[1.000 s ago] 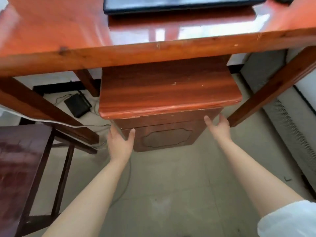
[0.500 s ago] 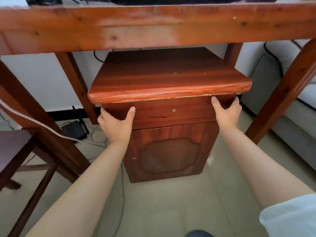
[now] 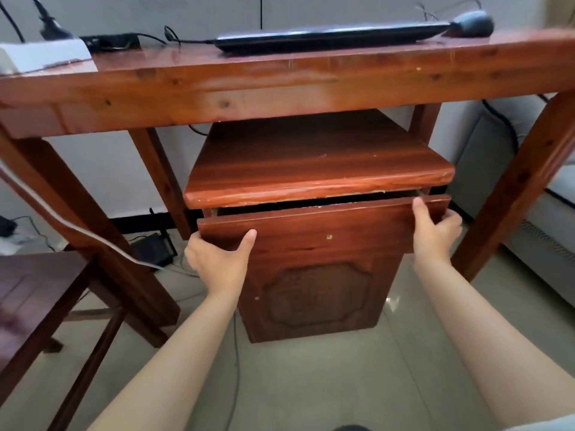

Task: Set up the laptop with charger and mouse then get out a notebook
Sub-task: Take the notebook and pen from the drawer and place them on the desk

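Laptop (image 3: 329,37): black, lid closed, lying flat at the far middle of the wooden desk (image 3: 280,85). A dark cable (image 3: 186,42) runs from its left end toward a black charger brick (image 3: 109,41) further left on the desk top.

Mouse (image 3: 473,23): black, just beside the laptop's right end, on the desk's far right.

Drawer (image 3: 323,225): top drawer of the small wooden cabinet (image 3: 320,293) that stands on the floor under the desk. Its front sits slightly out from the cabinet, with a dark gap showing beneath the cabinet's overhanging top (image 3: 317,169). Contents hidden; no notebook can be made out.

Left hand (image 3: 217,262): at the drawer front's lower left corner, thumb pressed up against the face, fingers curled round the left edge and underside, gripping it.

Right hand (image 3: 435,231): at the drawer front's right end, thumb on the face, fingers wrapped round the right edge, gripping it. Both forearms are bare; a pale sleeve edge shows at the near right.

Cabinet door, below the drawer: carved panel, shut.

White power strip (image 3: 43,56): far left of the desk top, with a black plug (image 3: 51,24) in it.

White cable (image 3: 71,225): slants down under the desk at the left.

Dark wooden chair (image 3: 34,300): near left, partly in view.

Black box with aerials (image 3: 155,248): on the floor behind the desk's left leg, among loose wires.
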